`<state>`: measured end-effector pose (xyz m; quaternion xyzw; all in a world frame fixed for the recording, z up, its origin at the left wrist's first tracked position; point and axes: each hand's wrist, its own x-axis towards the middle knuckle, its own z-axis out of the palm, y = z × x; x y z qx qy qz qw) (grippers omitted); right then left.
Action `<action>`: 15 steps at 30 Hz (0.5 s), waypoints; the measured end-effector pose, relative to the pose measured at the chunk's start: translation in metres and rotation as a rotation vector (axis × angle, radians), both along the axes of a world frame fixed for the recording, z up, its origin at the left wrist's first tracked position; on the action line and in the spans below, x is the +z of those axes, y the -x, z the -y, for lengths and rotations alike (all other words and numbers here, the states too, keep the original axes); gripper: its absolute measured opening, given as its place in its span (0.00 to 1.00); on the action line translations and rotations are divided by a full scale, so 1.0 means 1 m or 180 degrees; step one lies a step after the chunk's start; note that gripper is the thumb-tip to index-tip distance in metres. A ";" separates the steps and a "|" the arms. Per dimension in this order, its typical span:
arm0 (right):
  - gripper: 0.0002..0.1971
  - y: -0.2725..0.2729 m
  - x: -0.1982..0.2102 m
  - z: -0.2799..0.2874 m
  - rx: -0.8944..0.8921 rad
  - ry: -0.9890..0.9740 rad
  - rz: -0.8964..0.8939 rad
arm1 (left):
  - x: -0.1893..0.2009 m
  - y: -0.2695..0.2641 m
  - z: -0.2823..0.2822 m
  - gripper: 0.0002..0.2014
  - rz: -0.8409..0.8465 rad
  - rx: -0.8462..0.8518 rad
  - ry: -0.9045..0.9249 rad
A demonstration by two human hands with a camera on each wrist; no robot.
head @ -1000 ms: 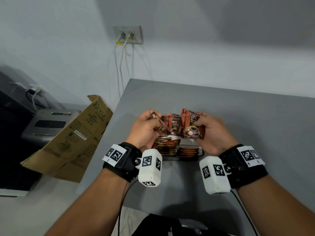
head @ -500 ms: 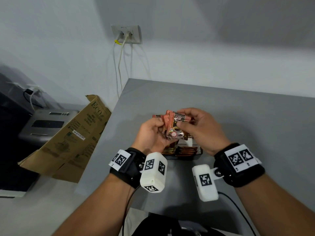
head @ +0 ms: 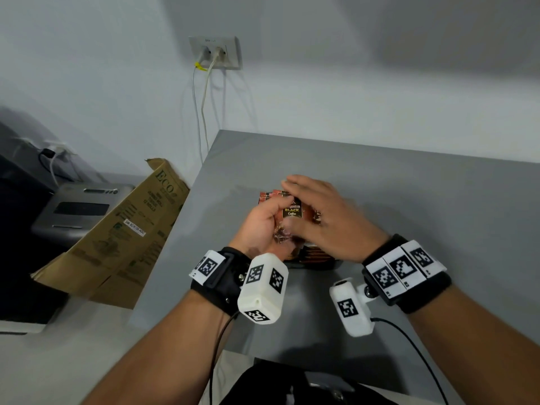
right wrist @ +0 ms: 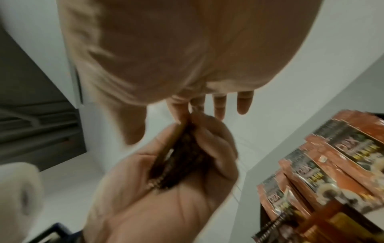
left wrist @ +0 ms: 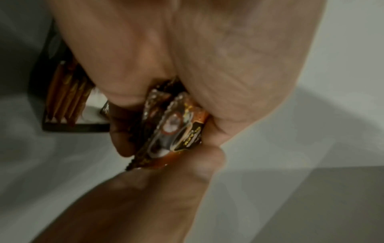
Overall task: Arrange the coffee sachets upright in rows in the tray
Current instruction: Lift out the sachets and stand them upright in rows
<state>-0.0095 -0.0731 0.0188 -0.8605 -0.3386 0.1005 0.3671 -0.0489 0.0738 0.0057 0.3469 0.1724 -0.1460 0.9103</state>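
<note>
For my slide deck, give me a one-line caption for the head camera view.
Left hand grips a bunch of sachets above the tray while the right hand reaches over them, fingers straight.

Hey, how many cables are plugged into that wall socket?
2. The left cable and the right cable sit side by side in the wall socket, then hang down the wall behind the table's corner. None looks hidden.
</note>
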 end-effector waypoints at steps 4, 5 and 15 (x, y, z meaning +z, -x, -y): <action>0.50 0.001 0.005 -0.005 0.0233 0.0514 0.0291 | 0.000 0.003 -0.005 0.14 0.0155 -0.0228 -0.0003; 0.47 0.001 0.005 -0.006 0.0188 0.0464 0.0302 | -0.001 0.004 -0.005 0.15 0.0228 -0.0277 0.0046; 0.49 0.003 0.005 -0.007 0.0129 0.0196 -0.0139 | -0.007 -0.002 -0.001 0.22 0.0365 0.0115 -0.0567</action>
